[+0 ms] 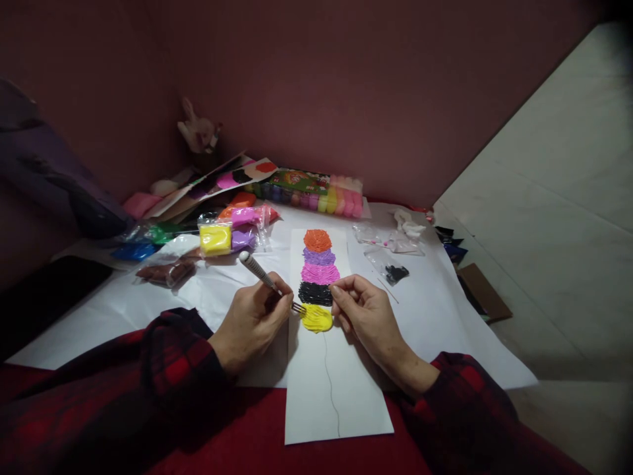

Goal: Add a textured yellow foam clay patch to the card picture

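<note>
My left hand [252, 322] is closed round a small fork-like tool [267, 280] with a pale ribbed handle; its tip touches the left edge of a yellow clay patch [317, 318]. That patch is the lowest in a column of textured clay patches, orange [317, 240], purple, pink and black [315, 293], on a long white paper strip [331, 389] with a thin drawn line below. My right hand [366, 313] rests on the strip beside the black and yellow patches, fingers curled and pressed down on the paper.
Bags of coloured clay [215, 238] lie at the left, a box of clay sticks [316, 191] at the back, small plastic bags [390, 264] at the right. A dark phone [44, 297] lies far left. White sheets cover a red cloth.
</note>
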`<state>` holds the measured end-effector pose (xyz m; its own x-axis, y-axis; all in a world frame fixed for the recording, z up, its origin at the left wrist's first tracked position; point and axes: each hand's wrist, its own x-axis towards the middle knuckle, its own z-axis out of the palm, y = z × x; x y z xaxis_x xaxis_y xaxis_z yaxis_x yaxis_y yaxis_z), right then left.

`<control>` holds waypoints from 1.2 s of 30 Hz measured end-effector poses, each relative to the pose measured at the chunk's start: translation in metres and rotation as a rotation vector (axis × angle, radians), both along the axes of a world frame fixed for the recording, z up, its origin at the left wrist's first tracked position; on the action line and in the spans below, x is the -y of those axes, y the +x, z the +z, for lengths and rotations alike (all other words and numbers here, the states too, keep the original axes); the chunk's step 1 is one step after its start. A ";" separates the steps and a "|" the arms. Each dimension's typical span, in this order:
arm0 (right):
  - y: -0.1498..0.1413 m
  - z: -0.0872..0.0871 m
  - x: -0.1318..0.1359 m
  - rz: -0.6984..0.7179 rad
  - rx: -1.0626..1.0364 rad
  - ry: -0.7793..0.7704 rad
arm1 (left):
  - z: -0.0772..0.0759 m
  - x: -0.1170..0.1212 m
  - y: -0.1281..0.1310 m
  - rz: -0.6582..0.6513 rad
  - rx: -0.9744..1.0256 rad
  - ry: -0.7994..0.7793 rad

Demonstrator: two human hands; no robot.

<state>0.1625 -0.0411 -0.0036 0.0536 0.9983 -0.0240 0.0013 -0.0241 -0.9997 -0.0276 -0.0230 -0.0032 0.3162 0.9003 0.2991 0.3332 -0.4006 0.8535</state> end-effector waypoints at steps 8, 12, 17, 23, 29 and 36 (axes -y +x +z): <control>0.000 0.001 0.001 -0.001 -0.003 0.001 | 0.004 -0.002 -0.002 -0.014 -0.113 0.197; 0.000 -0.001 0.000 0.001 -0.005 0.005 | 0.006 -0.003 -0.004 -0.002 -0.123 0.217; 0.001 -0.001 0.001 -0.005 -0.015 0.001 | 0.008 -0.002 -0.005 0.042 -0.100 0.172; 0.000 0.000 0.000 -0.002 -0.005 0.001 | 0.003 0.005 -0.004 -0.063 -0.010 0.028; -0.001 0.000 0.000 0.001 -0.002 0.005 | 0.001 0.008 -0.001 -0.138 -0.028 0.069; -0.001 0.001 0.000 -0.012 0.008 0.006 | 0.002 0.008 0.001 -0.168 -0.098 0.169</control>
<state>0.1611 -0.0413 -0.0027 0.0654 0.9977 -0.0175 0.0086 -0.0181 -0.9998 -0.0269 -0.0313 -0.0008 0.4921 0.7723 0.4017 0.3274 -0.5918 0.7366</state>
